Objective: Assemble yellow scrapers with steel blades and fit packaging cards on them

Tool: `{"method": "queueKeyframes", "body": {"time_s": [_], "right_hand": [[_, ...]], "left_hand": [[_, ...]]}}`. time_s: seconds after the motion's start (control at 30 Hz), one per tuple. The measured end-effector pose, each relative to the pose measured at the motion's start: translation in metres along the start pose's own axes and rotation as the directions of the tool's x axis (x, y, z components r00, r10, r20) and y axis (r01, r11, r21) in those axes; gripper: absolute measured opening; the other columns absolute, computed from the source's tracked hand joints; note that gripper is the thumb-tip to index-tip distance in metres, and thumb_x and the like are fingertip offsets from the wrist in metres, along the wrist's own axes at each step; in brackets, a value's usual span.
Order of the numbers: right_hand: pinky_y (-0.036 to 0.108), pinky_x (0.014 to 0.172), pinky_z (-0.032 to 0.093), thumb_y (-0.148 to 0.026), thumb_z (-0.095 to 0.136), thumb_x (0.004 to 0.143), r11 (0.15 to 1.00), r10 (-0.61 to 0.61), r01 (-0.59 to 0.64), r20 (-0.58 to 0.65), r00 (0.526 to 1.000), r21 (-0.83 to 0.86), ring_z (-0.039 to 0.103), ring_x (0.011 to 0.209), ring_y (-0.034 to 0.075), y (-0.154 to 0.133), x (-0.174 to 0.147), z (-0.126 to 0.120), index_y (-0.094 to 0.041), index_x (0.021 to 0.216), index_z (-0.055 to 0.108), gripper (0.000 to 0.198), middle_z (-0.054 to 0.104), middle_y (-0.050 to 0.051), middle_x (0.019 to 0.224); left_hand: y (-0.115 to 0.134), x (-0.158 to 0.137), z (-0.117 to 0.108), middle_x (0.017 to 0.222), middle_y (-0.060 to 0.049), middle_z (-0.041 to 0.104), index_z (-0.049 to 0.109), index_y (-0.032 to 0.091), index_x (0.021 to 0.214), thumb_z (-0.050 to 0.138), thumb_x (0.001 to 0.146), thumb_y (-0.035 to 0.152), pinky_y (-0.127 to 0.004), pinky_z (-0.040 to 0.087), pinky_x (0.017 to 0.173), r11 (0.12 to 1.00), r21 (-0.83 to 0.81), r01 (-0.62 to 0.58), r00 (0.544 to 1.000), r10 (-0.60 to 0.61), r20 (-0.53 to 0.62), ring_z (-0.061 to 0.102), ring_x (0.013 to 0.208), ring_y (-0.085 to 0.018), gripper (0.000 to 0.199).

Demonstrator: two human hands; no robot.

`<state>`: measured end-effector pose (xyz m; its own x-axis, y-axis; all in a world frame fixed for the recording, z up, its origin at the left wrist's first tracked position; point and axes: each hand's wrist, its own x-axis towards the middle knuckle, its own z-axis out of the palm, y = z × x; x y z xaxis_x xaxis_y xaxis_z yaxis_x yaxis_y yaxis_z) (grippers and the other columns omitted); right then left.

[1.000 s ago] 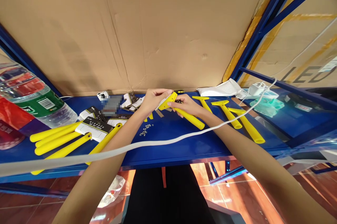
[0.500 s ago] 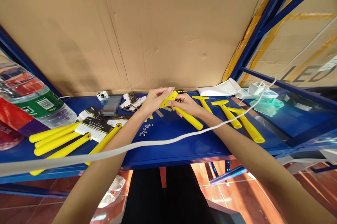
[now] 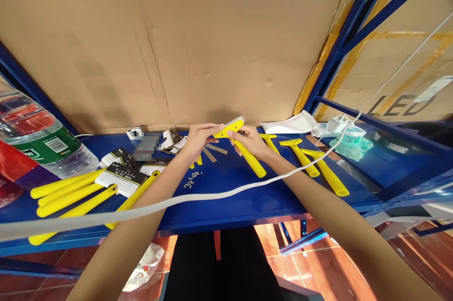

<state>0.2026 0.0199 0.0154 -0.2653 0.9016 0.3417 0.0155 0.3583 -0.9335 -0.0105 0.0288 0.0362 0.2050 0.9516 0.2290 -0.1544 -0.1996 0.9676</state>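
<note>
A yellow scraper is held above the blue tabletop, its head up and its handle slanting down to the right. My left hand pinches the left end of the head. Around the neck, just below the head, my right hand is closed; a small dark thing shows by its fingers, too unclear to name. A pale strip runs along the head's upper edge. Under the hands lie flat metal strips and several small nuts. More yellow scrapers lie to the right.
At left are yellow handles, printed cards and a large bottle. A white cable crosses in front of my forearms. Cardboard stands behind the table. A white packet and teal plastic lie at right.
The view has shifted slightly. The scraper's head has turned, so the pale strip along its upper edge now shows. My left hand has moved toward the head's left end; both hands keep hold.
</note>
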Motion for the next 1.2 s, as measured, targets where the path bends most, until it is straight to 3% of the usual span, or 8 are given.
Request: {"method": "queueKeyframes", "body": {"time_s": [0.3, 0.5, 0.63, 0.9, 1.2], "right_hand": [[0.027, 0.042, 0.050, -0.068, 0.096, 0.085, 1.000, -0.022, 0.022, -0.005, 1.000, 0.017, 0.062, 0.043, 0.013, -0.0025, -0.0003, 0.0007, -0.021, 0.078, 0.069, 0.055, 0.070, -0.001, 0.070], [0.028, 0.040, 0.049, -0.070, 0.098, 0.081, 0.999, -0.008, 0.009, -0.032, 0.999, 0.031, 0.061, 0.042, 0.013, -0.0012, 0.0011, 0.0008, -0.022, 0.081, 0.068, 0.056, 0.070, -0.002, 0.071], [0.028, 0.040, 0.048, -0.070, 0.099, 0.081, 0.999, -0.014, 0.015, -0.035, 0.999, 0.034, 0.061, 0.041, 0.013, 0.0005, 0.0009, 0.0010, -0.022, 0.081, 0.068, 0.057, 0.070, -0.001, 0.071], [0.028, 0.040, 0.049, -0.076, 0.097, 0.079, 1.000, -0.023, 0.023, -0.038, 0.999, 0.011, 0.061, 0.042, 0.013, -0.0016, -0.0009, 0.0021, -0.023, 0.082, 0.067, 0.061, 0.069, -0.001, 0.070], [0.027, 0.040, 0.050, -0.079, 0.097, 0.077, 0.999, -0.043, 0.043, -0.038, 0.998, -0.013, 0.061, 0.040, 0.014, -0.0081, -0.0039, 0.0046, -0.022, 0.077, 0.067, 0.065, 0.066, -0.003, 0.063]], "left_hand": [[-0.0013, 0.0007, -0.0018, 0.102, -0.013, 0.088, 0.094, 0.020, 0.087, 0.109, 0.061, 0.063, -0.031, 0.062, 0.074, 0.999, 0.010, -0.037, 0.999, 0.037, -0.003, 0.077, 0.097, -0.025, 0.052], [-0.0022, 0.0002, -0.0025, 0.110, -0.012, 0.090, 0.097, 0.024, 0.108, 0.107, 0.069, 0.058, -0.030, 0.061, 0.072, 0.992, 0.044, -0.118, 0.993, 0.117, 0.026, 0.077, 0.092, -0.022, 0.054], [-0.0005, -0.0008, -0.0019, 0.105, -0.012, 0.091, 0.098, 0.023, 0.106, 0.102, 0.075, 0.058, -0.031, 0.060, 0.070, 0.976, 0.102, -0.192, 0.981, 0.187, 0.061, 0.076, 0.091, -0.023, 0.047], [0.0009, -0.0005, -0.0046, 0.114, -0.014, 0.091, 0.097, 0.023, 0.110, 0.105, 0.072, 0.056, -0.033, 0.061, 0.071, 0.979, 0.084, -0.187, 0.979, 0.179, 0.098, 0.081, 0.098, -0.028, 0.051], [0.0029, -0.0006, -0.0057, 0.112, -0.014, 0.092, 0.097, 0.022, 0.109, 0.105, 0.074, 0.051, -0.033, 0.062, 0.069, 0.971, 0.058, -0.232, 0.965, 0.222, 0.136, 0.081, 0.090, -0.026, 0.047]]}}
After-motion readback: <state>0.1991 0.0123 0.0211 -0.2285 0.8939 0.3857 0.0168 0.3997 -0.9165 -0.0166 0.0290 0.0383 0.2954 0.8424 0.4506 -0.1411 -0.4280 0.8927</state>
